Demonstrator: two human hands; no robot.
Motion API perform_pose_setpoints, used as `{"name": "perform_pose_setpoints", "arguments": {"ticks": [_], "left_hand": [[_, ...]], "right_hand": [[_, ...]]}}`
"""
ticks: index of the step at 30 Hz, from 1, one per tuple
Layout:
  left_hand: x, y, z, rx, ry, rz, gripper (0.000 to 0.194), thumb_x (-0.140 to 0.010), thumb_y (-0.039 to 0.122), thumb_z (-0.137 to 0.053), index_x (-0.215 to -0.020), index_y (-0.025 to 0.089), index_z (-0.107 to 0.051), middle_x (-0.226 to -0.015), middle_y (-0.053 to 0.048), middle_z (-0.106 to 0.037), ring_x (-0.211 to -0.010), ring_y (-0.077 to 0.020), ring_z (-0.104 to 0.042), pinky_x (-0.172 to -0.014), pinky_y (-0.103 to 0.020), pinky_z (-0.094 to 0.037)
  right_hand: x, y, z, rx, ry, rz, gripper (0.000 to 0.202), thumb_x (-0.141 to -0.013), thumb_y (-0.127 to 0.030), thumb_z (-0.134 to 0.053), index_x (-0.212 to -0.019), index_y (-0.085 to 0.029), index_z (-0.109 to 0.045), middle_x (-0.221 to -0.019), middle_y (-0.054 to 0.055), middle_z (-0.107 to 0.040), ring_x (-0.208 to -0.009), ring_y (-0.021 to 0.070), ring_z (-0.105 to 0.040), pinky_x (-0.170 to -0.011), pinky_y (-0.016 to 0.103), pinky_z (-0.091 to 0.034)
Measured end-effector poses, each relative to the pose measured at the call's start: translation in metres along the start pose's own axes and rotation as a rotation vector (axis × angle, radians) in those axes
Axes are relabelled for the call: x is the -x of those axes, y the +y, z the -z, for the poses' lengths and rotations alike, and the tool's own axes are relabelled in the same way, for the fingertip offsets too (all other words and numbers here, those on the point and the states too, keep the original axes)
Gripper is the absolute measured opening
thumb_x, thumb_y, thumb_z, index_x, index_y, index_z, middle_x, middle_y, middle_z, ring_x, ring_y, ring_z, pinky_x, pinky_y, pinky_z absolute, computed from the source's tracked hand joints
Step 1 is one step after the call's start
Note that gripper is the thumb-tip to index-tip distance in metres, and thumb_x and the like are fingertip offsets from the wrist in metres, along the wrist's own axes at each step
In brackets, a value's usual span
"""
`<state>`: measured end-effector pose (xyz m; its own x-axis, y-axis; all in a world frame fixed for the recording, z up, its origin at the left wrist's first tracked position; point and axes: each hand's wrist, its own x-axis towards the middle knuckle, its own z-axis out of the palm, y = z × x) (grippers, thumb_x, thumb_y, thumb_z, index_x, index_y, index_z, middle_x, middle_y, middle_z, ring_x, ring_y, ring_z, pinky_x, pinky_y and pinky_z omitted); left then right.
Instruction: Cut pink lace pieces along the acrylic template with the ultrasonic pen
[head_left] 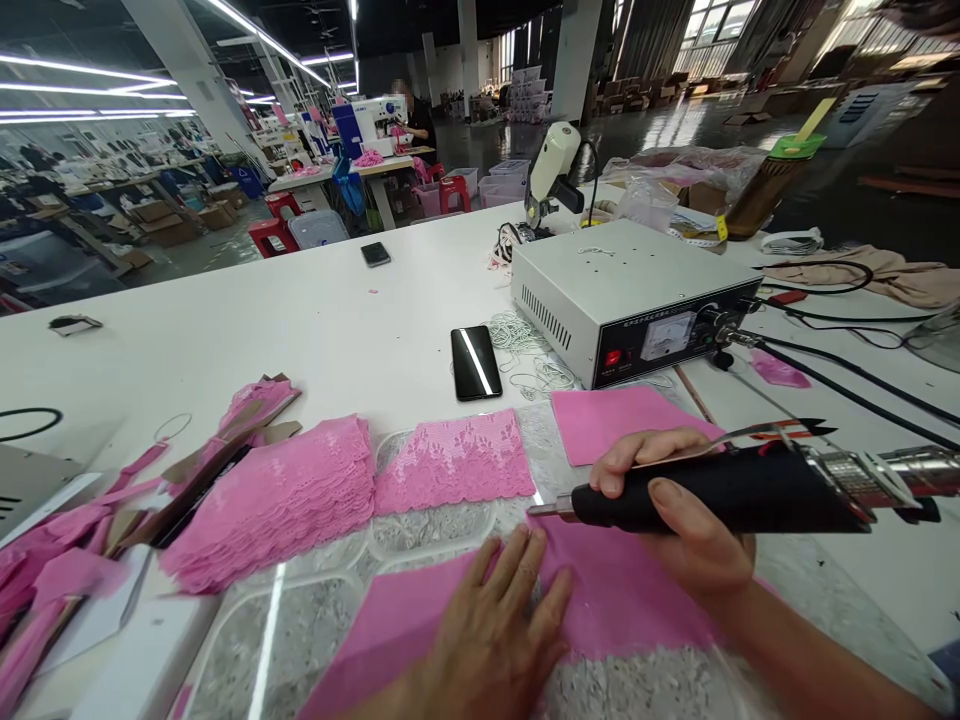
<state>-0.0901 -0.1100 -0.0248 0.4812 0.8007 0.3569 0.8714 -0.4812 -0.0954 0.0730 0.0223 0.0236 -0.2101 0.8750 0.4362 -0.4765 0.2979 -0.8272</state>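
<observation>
My right hand (pixel 694 530) is wrapped round a black ultrasonic handpiece (pixel 720 492) with a narrow metal tip. A pair of scissors (pixel 780 430) lies along the top of the handpiece, partly hidden by my fingers. The tip meets the upper edge of a plain pink fabric piece (pixel 637 600) on the grey marbled mat (pixel 300 630). Flat on that fabric rests my left hand (pixel 502 620), fingers stretched, just below and left of the tip. Beyond it lies a pink lace piece (pixel 465 455), with a lace stack (pixel 277 500) to its left. Another plain pink piece (pixel 600 420) lies farther back.
A grey generator box (pixel 637 280) stands behind, with cables leading right. Near it are a phone (pixel 476 363), tangled elastic cord (pixel 517 335) and a desk lamp (pixel 555 170). Pink straps and scraps (pixel 75 560) crowd the left. Someone sits at a distant sewing machine (pixel 371 120).
</observation>
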Motion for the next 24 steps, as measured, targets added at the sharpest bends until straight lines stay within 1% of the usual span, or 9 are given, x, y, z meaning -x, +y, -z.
{"name": "perform_pose_setpoints", "arguments": {"ticks": [2,4,6,9,11,13,18,21,24], "left_hand": [[0.000,0.000,-0.001,0.001,0.013,0.000,0.041,-0.102,0.041,-0.043,-0.136,0.019,-0.053,-0.139,-0.014,-0.054,-0.131,-0.0277,-0.050,-0.104,-0.040,-0.042],[0.001,0.000,-0.003,0.007,0.003,-0.001,0.042,-0.102,0.040,-0.044,-0.137,0.019,-0.051,-0.141,-0.014,-0.053,-0.132,-0.0275,-0.050,-0.105,-0.040,-0.042],[0.003,-0.002,-0.004,0.007,-0.007,-0.002,0.042,-0.101,0.037,-0.045,-0.139,0.018,-0.049,-0.142,-0.015,-0.052,-0.132,-0.0284,-0.048,-0.105,-0.041,-0.042],[0.001,-0.006,-0.004,0.001,-0.007,-0.032,0.042,-0.102,0.033,-0.043,-0.140,0.017,-0.049,-0.142,-0.014,-0.053,-0.133,-0.0286,-0.047,-0.105,-0.042,-0.042],[-0.003,-0.012,-0.002,-0.007,0.010,-0.075,0.041,-0.102,0.032,-0.041,-0.139,0.016,-0.049,-0.141,-0.012,-0.053,-0.134,-0.0276,-0.045,-0.107,-0.041,-0.040],[-0.008,-0.017,-0.001,-0.021,0.040,-0.111,0.041,-0.103,0.031,-0.040,-0.139,0.015,-0.051,-0.141,-0.011,-0.054,-0.135,-0.0265,-0.044,-0.109,-0.040,-0.038],[-0.013,-0.026,-0.006,-0.093,0.072,-0.139,0.040,-0.103,0.033,-0.038,-0.137,0.018,-0.054,-0.139,-0.010,-0.056,-0.131,-0.0251,-0.049,-0.107,-0.038,-0.039],[-0.011,-0.027,-0.009,-0.133,0.054,-0.147,0.041,-0.102,0.034,-0.040,-0.137,0.019,-0.054,-0.139,-0.011,-0.056,-0.130,-0.0259,-0.051,-0.104,-0.038,-0.041],[-0.010,-0.026,-0.009,-0.132,0.044,-0.146,0.042,-0.101,0.034,-0.041,-0.138,0.020,-0.053,-0.140,-0.012,-0.055,-0.130,-0.0271,-0.051,-0.103,-0.039,-0.041]], "right_hand": [[0.000,0.003,0.002,0.015,-0.048,0.004,0.005,-0.086,-0.026,-0.061,-0.091,-0.024,-0.060,-0.078,0.001,-0.064,-0.063,0.0162,-0.059,-0.062,0.038,-0.054],[-0.001,0.005,0.002,0.004,-0.057,0.011,0.006,-0.087,-0.025,-0.059,-0.093,-0.024,-0.060,-0.081,0.001,-0.064,-0.064,0.0165,-0.060,-0.063,0.039,-0.053],[-0.004,0.004,0.001,-0.024,-0.013,0.034,0.007,-0.085,-0.025,-0.060,-0.092,-0.023,-0.061,-0.080,0.001,-0.064,-0.063,0.0163,-0.060,-0.060,0.037,-0.052],[-0.012,-0.007,0.005,-0.081,0.115,0.061,0.009,-0.079,-0.024,-0.061,-0.087,-0.022,-0.063,-0.077,0.001,-0.063,-0.059,0.0153,-0.059,-0.056,0.034,-0.052],[-0.017,-0.019,0.016,-0.100,0.214,0.080,0.010,-0.074,-0.023,-0.061,-0.083,-0.021,-0.064,-0.075,0.001,-0.063,-0.057,0.0143,-0.058,-0.054,0.032,-0.052],[-0.019,-0.030,0.032,-0.083,0.287,0.099,0.010,-0.071,-0.022,-0.061,-0.080,-0.021,-0.065,-0.073,0.001,-0.062,-0.055,0.0137,-0.057,-0.052,0.030,-0.051],[-0.008,-0.046,0.074,0.001,0.420,0.146,0.010,-0.067,-0.022,-0.060,-0.075,-0.020,-0.067,-0.069,0.001,-0.063,-0.053,0.0126,-0.056,-0.050,0.027,-0.049],[0.002,-0.047,0.084,0.015,0.500,0.153,0.010,-0.066,-0.022,-0.059,-0.074,-0.020,-0.065,-0.068,0.000,-0.063,-0.052,0.0119,-0.055,-0.051,0.027,-0.050],[0.007,-0.045,0.085,0.016,0.530,0.147,0.009,-0.066,-0.021,-0.059,-0.074,-0.020,-0.064,-0.069,0.000,-0.063,-0.052,0.0119,-0.054,-0.052,0.028,-0.050]]}}
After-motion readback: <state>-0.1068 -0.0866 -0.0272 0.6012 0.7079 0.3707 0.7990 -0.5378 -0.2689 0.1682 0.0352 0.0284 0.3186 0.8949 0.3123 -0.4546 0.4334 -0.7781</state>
